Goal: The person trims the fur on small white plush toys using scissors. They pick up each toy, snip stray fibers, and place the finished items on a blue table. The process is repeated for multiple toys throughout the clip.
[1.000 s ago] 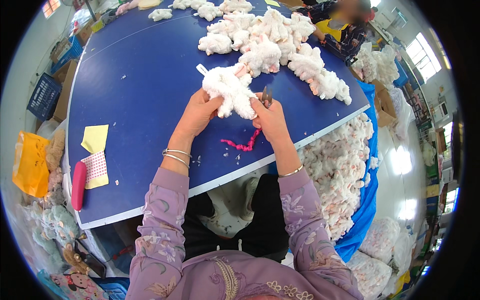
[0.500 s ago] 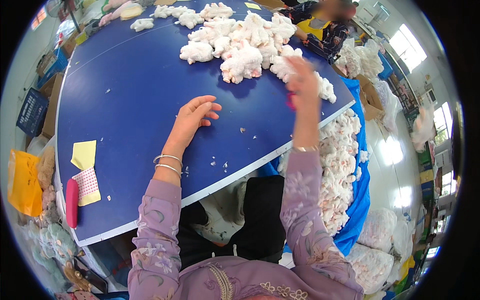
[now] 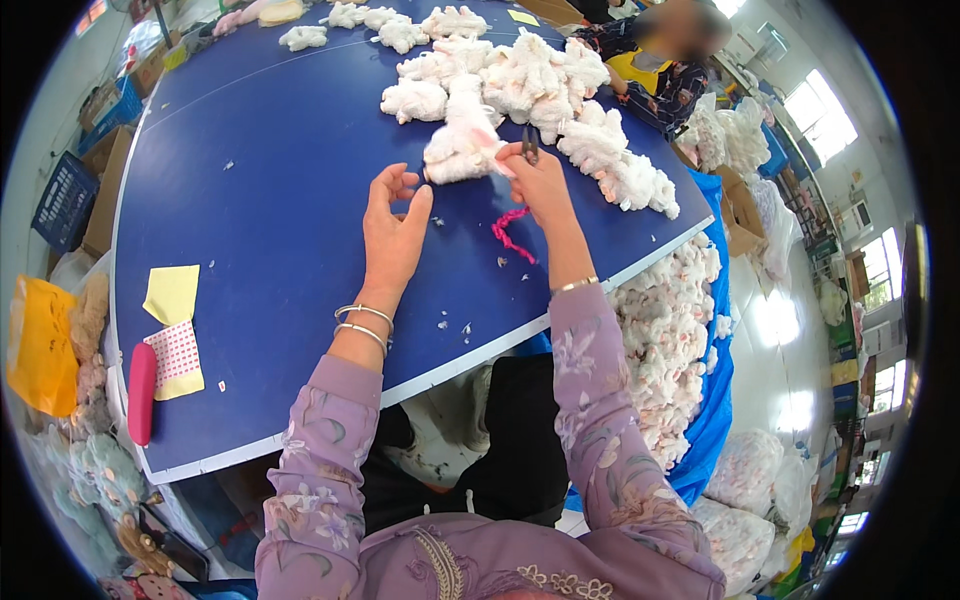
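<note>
A white, fluffy plush toy [image 3: 462,150] with pink patches is tilted up at the near side of a pile on the blue table. My right hand [image 3: 540,185] pinches its pink-tinged edge. Dark thread snips [image 3: 531,145] stick up from the same hand, and a bright pink cord [image 3: 512,235] hangs below it. My left hand [image 3: 394,225] is just left of the toy, thumb and fingers apart, holding nothing. Whether its fingertips touch the toy is hard to tell.
More white plush toys [image 3: 540,85] are heaped beyond on the blue table [image 3: 270,250]. A pink case [image 3: 142,395] and yellow paper sheets [image 3: 172,295] lie at left. Right of the table, a blue sheet [image 3: 715,380] holds many plush toys. Another person [image 3: 655,75] sits at the far right.
My right hand has come down and left from the pile's right side and now grips a plush toy, which is pulled nearer. My left hand has moved slightly right and up, toward it.
</note>
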`<state>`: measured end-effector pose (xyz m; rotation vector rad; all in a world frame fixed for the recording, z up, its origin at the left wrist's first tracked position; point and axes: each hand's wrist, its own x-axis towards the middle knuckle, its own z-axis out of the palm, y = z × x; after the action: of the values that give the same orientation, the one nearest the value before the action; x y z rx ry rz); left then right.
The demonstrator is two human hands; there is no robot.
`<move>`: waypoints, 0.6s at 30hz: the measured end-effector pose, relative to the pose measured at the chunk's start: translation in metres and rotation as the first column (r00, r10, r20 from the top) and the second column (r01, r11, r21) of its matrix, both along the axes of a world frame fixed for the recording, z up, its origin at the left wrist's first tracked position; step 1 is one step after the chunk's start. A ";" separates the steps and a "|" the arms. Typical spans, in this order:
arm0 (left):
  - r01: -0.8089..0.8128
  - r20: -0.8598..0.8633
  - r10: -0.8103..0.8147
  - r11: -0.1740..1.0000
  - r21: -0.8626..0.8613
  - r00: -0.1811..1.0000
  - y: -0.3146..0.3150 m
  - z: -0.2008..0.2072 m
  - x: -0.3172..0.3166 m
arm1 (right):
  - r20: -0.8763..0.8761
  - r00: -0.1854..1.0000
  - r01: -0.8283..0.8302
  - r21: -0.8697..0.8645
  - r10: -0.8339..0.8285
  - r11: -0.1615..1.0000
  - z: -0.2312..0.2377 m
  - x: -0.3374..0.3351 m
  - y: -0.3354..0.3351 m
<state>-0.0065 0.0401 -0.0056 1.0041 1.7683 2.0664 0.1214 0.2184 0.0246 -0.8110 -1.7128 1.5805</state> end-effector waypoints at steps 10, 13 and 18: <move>0.690 0.316 -0.632 0.713 -0.120 0.708 -0.008 0.019 0.011 | -0.406 0.866 -0.384 -0.171 0.291 0.907 0.041 0.039 -0.058; 0.765 0.340 -0.726 0.643 0.030 0.597 -0.007 0.011 0.017 | -0.533 0.774 -0.501 -0.184 0.342 0.846 0.026 0.040 -0.052; 0.714 0.603 -0.703 0.635 0.294 0.377 -0.008 0.010 0.012 | -0.588 0.796 -0.260 -0.122 0.142 0.958 0.014 0.023 -0.052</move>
<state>0.0051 0.0323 0.0041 0.6627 0.7291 1.5025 0.1445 0.1663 0.0386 -0.1839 -1.2350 1.9176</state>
